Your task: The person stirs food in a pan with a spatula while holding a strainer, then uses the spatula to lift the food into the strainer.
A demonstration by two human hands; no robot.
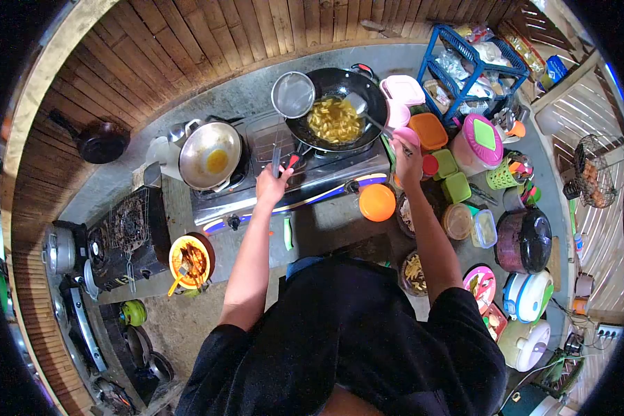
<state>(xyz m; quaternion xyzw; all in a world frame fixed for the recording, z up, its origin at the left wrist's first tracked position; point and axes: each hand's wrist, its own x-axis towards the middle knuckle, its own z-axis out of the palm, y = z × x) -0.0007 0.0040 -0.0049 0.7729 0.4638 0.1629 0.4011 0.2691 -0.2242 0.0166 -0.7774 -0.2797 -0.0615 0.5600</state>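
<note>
A black wok (300,130) stands on the right side of the stove (312,182), with pale pieces in bubbling oil (335,120). My left hand (273,186) is closed round the handle of a mesh strainer (293,94), whose round mesh is over the wok's left rim. Beside that hand is the wok's red and black handle (293,161); whether they touch is unclear. My right hand (407,159) grips a metal spatula (357,104), its blade at the right edge of the oil. A silver pan (210,154) with a little yellow oil sits on the left burner.
An orange bowl (191,262) of red sauce stands left of my left forearm. Right of the stove are an orange lid (377,202), a pink container (476,143), several green boxes and a blue rack (469,69). A charred grill (126,225) is far left.
</note>
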